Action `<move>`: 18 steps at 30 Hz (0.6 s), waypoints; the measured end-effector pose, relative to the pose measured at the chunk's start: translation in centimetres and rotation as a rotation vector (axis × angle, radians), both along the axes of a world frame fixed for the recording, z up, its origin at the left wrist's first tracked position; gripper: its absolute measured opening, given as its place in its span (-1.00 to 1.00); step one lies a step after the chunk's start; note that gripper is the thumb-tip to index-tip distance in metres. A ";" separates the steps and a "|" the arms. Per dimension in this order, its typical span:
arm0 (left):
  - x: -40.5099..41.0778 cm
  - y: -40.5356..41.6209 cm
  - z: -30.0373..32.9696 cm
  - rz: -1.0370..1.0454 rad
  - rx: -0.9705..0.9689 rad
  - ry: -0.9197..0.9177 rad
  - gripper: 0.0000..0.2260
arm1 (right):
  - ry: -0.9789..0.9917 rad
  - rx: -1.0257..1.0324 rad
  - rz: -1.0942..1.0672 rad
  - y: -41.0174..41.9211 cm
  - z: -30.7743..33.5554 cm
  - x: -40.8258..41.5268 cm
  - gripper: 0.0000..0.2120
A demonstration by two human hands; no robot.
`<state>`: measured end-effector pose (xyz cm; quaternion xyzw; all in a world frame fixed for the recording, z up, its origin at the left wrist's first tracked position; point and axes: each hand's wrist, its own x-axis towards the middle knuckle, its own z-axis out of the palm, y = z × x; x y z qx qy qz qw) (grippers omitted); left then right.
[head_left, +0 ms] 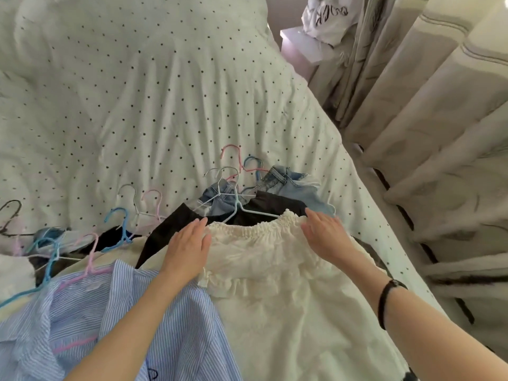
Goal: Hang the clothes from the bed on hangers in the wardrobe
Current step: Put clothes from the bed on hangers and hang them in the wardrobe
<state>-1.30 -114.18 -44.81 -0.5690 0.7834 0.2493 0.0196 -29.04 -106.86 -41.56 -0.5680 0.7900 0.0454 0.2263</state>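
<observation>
A cream ruffled garment (277, 284) with a gathered elastic edge lies spread on the bed near me. My left hand (187, 247) rests flat on its left end, fingers together. My right hand (325, 235) lies flat on the right end of the gathered edge. A white wire hanger (237, 207) lies just beyond it, on a black garment (170, 229) and denim pieces (288, 182). A blue striped shirt (82, 320) on a pink hanger (90, 259) lies at the lower left. Neither hand grips anything that I can see.
Several more hangers, blue (121, 229), pink (232, 158) and black (9, 215), lie scattered on the dotted white bedspread (137, 92). Beige curtains (439, 119) hang along the bed's right side. A white bag (327, 17) sits on a pale bedside surface at the top right.
</observation>
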 end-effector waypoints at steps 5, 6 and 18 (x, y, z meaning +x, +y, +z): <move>-0.7 -0.2 -0.4 0.043 0.010 -0.090 -0.63 | -0.052 -0.082 -0.054 -0.3 -2.0 0.2 -0.78; -0.7 0.1 -0.4 0.073 -0.010 -0.047 -0.65 | -0.089 -0.118 -0.082 -0.2 -1.9 0.1 -0.80; -2.7 3.6 6.0 0.028 -0.098 0.405 -0.96 | -0.314 -0.463 -0.337 7.6 6.5 -1.2 -0.83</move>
